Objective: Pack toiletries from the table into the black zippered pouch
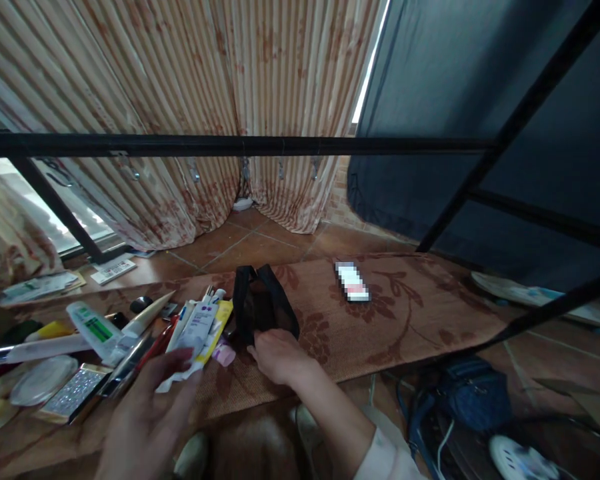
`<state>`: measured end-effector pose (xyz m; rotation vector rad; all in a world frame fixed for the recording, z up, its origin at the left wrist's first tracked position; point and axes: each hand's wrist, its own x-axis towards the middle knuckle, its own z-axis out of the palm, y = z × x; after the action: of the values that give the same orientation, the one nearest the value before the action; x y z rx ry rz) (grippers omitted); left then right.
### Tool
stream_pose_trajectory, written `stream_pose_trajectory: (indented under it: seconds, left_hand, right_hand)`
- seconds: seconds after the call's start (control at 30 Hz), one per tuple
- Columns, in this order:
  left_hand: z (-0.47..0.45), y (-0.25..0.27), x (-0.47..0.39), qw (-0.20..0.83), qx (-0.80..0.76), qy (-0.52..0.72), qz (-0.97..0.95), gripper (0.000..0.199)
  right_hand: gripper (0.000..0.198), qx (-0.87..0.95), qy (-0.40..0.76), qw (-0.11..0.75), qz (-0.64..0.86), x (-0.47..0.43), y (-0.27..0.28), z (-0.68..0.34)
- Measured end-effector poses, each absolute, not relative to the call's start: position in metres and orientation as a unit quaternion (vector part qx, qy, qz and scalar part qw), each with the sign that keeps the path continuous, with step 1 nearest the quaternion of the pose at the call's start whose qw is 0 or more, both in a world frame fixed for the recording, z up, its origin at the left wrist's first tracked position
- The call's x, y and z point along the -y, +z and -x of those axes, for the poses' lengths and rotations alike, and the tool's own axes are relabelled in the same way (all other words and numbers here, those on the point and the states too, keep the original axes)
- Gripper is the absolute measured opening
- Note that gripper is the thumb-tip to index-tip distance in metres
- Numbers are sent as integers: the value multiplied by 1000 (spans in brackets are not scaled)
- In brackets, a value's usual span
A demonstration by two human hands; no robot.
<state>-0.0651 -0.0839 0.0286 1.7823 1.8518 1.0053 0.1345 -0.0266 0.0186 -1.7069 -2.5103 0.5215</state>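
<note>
Head cam: L hand (147, 417), blurred, had thumb & fingers spread at near end of yellow pkt (221, 328) & pale tube (200, 325). R hand (277, 357) was curled at near edge of blk pouch (243, 300); couldn't tell if pinching. Cosmetics pile (90, 330) lay left, phone (351, 281) right of pouch, on brown cloth (440, 320).

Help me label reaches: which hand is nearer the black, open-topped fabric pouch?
Right: the right hand is at the near edge of the pouch; the left hand is farther away, to its left.
</note>
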Motion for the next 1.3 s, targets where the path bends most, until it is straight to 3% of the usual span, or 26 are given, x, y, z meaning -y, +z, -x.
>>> stream_pose_trajectory:
  seconds: [0.2,0.37,0.57,0.93,1.3]
  left_hand:
    - [-8,19,5,130,-504,438,-733,25]
    - [0,-9,-2,91,-507,461,-723,23]
    - [2,-7,7,93,-537,453,-706,29]
    - [2,-5,21,197,-535,453,-685,38]
    - [5,-11,24,263,-511,455,-680,39]
  right_hand:
    - [35,823,172,6,541,24,18,-135]
    - [34,833,151,4,533,23,14,-134]
    - [27,815,162,30,555,25,10,-124]
    - [63,741,237,237,582,29,5,-119]
    - [54,746,229,162,603,24,3,-105]
